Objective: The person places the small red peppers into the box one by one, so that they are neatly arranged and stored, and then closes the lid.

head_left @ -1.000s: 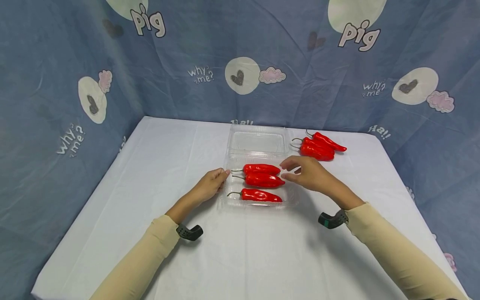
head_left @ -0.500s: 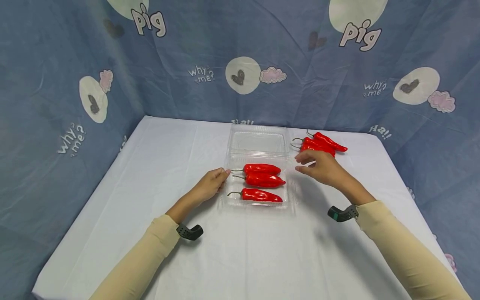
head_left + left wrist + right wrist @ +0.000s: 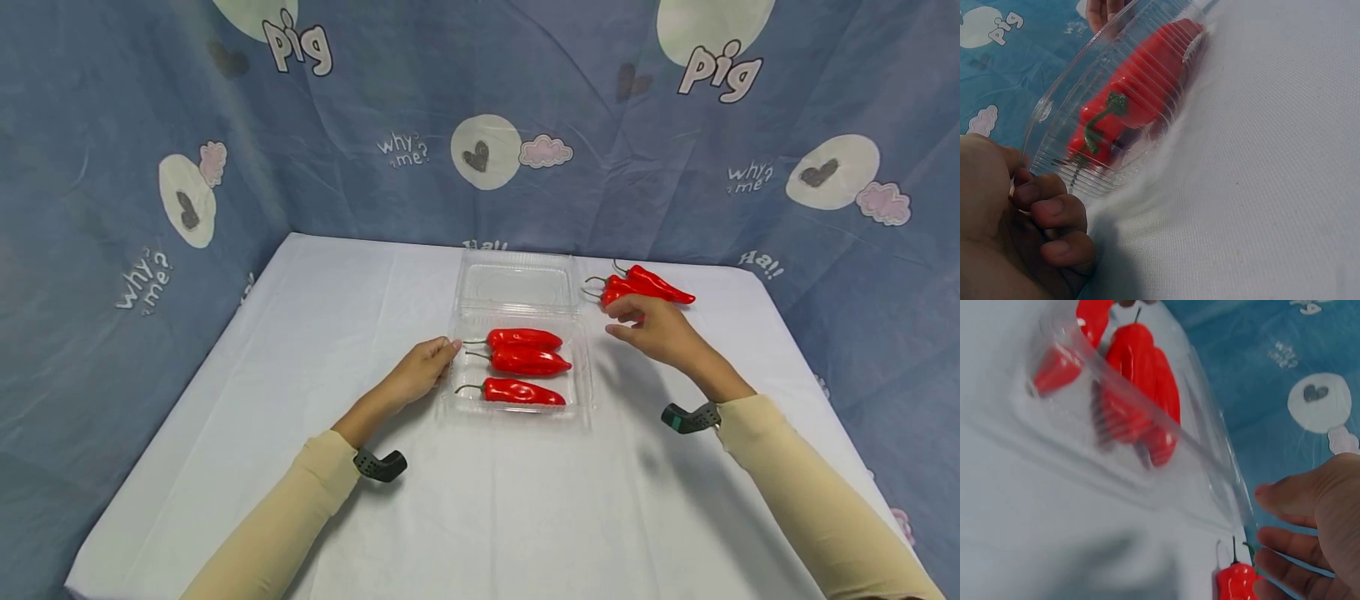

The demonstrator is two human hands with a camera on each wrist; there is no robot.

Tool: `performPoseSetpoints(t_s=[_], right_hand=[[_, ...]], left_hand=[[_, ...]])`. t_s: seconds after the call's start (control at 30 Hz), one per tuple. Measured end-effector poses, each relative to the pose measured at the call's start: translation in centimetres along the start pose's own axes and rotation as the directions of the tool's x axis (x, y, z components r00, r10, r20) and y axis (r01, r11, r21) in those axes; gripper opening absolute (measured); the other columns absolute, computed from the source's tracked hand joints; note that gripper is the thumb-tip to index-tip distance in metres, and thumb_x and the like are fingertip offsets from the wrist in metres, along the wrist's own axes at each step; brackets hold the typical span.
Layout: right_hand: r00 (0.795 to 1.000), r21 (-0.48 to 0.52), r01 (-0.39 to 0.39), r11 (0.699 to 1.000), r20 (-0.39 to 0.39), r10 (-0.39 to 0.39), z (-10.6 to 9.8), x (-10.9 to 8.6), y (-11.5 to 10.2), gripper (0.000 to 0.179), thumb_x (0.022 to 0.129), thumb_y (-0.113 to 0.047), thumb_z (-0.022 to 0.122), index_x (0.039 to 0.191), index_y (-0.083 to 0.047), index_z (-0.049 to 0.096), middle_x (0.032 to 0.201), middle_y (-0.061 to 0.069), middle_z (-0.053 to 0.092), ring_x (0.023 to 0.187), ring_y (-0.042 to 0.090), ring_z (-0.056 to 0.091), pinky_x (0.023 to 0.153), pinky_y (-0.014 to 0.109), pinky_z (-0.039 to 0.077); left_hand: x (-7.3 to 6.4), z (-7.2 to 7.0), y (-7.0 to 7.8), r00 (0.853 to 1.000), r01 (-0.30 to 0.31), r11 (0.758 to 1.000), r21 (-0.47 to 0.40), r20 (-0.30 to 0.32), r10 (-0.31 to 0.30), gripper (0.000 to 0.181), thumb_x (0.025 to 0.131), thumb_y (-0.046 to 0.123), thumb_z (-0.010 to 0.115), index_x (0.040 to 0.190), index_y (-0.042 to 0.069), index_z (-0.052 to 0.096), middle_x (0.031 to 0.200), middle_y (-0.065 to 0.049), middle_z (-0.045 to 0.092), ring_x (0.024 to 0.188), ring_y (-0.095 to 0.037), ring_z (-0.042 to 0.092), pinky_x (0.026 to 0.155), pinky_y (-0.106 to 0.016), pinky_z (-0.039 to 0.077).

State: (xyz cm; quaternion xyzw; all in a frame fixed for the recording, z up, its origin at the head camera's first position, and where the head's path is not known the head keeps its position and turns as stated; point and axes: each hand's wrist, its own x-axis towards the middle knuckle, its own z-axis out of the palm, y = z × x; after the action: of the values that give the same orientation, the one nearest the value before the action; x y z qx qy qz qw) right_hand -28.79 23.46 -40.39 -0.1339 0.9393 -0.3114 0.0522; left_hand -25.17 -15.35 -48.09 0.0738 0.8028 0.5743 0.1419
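Note:
A clear plastic clamshell box [image 3: 585, 383] lies with its lid [image 3: 517, 285] folded back. Inside lie three red peppers [image 3: 528, 361], stems to the left, two close together at the back and one apart at the front. My left hand [image 3: 423, 371] pinches the box's left rim between thumb and fingers, as the left wrist view also shows. My right hand [image 3: 656, 332] hovers right of the box, partly covering a small pile of red peppers [image 3: 656, 283]. Its thumb and fingers are apart with nothing visible between them. In the right wrist view a pile pepper [image 3: 1236, 582] shows below the hand.
A white cloth covers the table [image 3: 480, 508]. Behind it and at the sides hangs a printed blue curtain [image 3: 360, 125]. The pepper pile stands near the table's back edge, right of the lid.
My right hand has moved right, from over the box's right edge to the pepper pile. My left hand and the box have stayed in place.

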Motion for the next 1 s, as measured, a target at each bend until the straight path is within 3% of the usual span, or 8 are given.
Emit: performPoseSetpoints(t_s=[0.47, 1.0], right_hand=[[0.998, -0.014, -0.042, 0.999, -0.05, 0.041, -0.2, 1.4, 2.2, 0.036, 0.092, -0.018, 0.074, 0.124, -0.003, 0.066, 0.119, 0.019, 0.067, 0.112, 0.036, 0.06, 0.096, 0.052, 0.049], [0.991, -0.012, -0.079, 0.997, -0.108, 0.077, -0.2, 2.3, 4.0, 0.039, 0.093, -0.016, 0.072, 0.127, 0.001, 0.063, 0.124, 0.023, 0.065, 0.115, 0.039, 0.058, 0.097, 0.053, 0.048]], left_hand=[[-0.1, 0.0, 0.1, 1.0, -0.004, 1.0, 0.007, 0.0, 0.004, 0.042, 0.108, 0.037, 0.047, 0.076, 0.011, 0.044, 0.063, 0.003, 0.039, 0.056, -0.013, 0.034, 0.052, -0.024, 0.028], [-0.2, 0.0, 0.1, 1.0, -0.01, 1.0, 0.01, 0.001, 0.01, 0.042, 0.109, 0.037, 0.046, 0.076, 0.011, 0.043, 0.062, 0.003, 0.038, 0.056, -0.013, 0.033, 0.051, -0.024, 0.028]])
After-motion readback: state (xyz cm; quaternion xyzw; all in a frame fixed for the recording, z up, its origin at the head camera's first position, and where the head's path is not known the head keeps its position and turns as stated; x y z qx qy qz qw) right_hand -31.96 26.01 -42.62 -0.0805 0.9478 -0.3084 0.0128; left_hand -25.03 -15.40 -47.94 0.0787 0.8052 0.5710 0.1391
